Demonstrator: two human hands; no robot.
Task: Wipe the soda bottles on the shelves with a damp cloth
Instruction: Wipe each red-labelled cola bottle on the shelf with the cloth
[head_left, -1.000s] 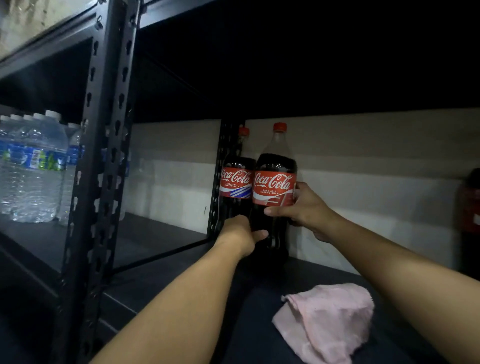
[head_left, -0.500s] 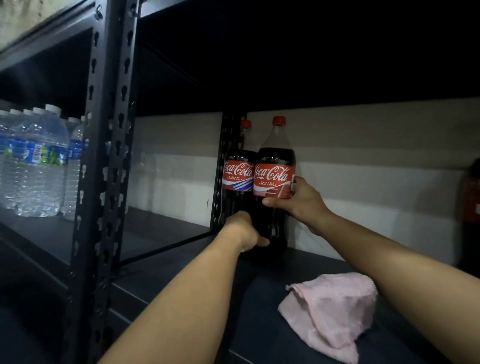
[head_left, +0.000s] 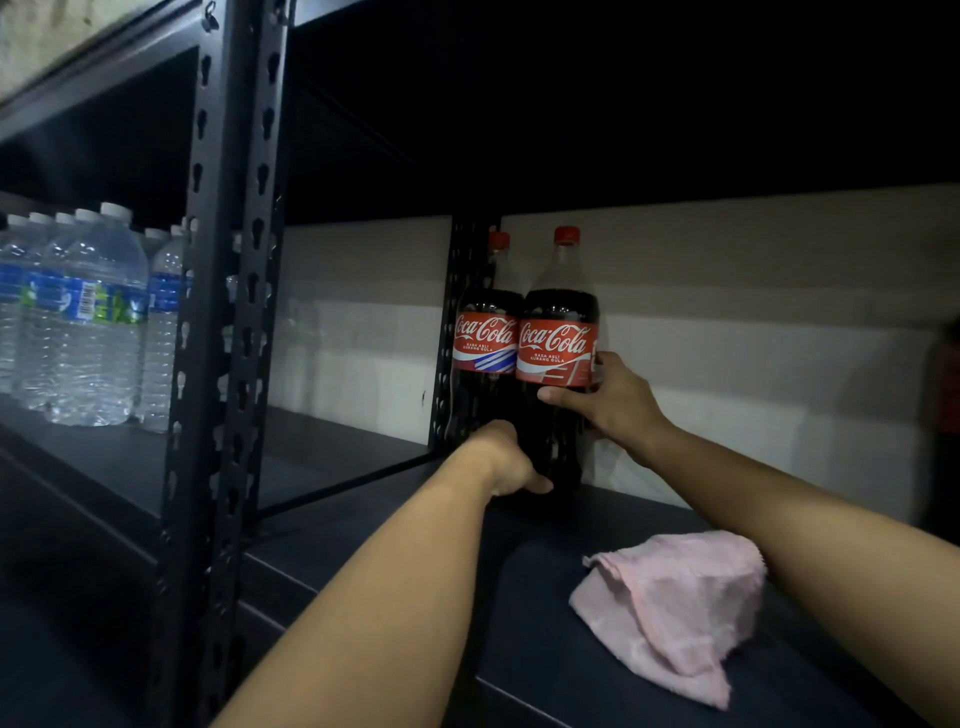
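Two tall cola bottles with red caps and red labels stand side by side at the back of the dark shelf (head_left: 519, 649). My right hand (head_left: 610, 402) grips the right cola bottle (head_left: 558, 322) just under its label, thumb across the front. My left hand (head_left: 506, 460) grips the same bottle low down near its base. The left cola bottle (head_left: 485, 332) stands touching it, against the rear upright. A crumpled pink cloth (head_left: 675, 608) lies loose on the shelf in front, under my right forearm; neither hand touches it.
A black perforated upright (head_left: 228, 312) divides the shelving. Several clear water bottles (head_left: 88, 322) stand on the left bay. Another dark soda bottle (head_left: 945, 395) shows at the far right edge. A pale wall runs behind.
Both hands keep their hold on the right cola bottle, which stays where it stood beside the other. The view has shifted slightly; the cloth has not moved.
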